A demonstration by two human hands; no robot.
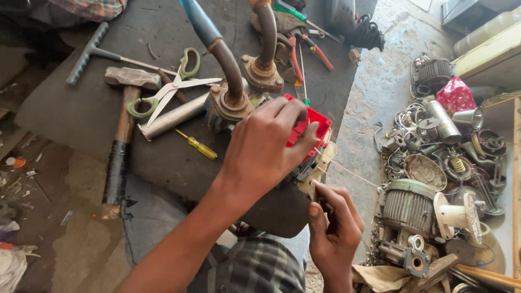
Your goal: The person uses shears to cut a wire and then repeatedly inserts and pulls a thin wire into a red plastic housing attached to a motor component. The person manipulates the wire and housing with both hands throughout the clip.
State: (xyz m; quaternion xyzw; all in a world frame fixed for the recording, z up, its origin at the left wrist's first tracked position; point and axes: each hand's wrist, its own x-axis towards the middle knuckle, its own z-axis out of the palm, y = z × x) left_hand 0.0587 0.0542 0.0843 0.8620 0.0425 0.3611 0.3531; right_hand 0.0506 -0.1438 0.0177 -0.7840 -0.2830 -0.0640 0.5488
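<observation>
- Looking down at a dark work mat [81, 108] with a red plastic part [306, 127] near the middle, sitting on some kind of motor assembly [309, 173] that's mostly hidden under the hands.
- No readable labels worth noting; the only package-like thing is a red patterned wrapper [456, 95] at about 2 o'clock, lying in the scrap pile [434, 163].
- left hand [266, 149] is draped over the red part, fingers curled down onto its top edge, thumb side hidden, so can't tell how tight the hold is.
- right hand [334, 228] sits at 5 o'clock from the red part, fingertips pinched nearly closed on a thin pale cord [347, 171] that runs out toward 3 o'clock.
- Around it: hammer [122, 130] at 9 o'clock, scissors [168, 87] at 10 o'clock, small yellow screwdriver [199, 146] just left of the hands, red-handled pliers [312, 51] at 12 o'clock.
- Big grey motor [410, 203] sits right of the right hand.
</observation>
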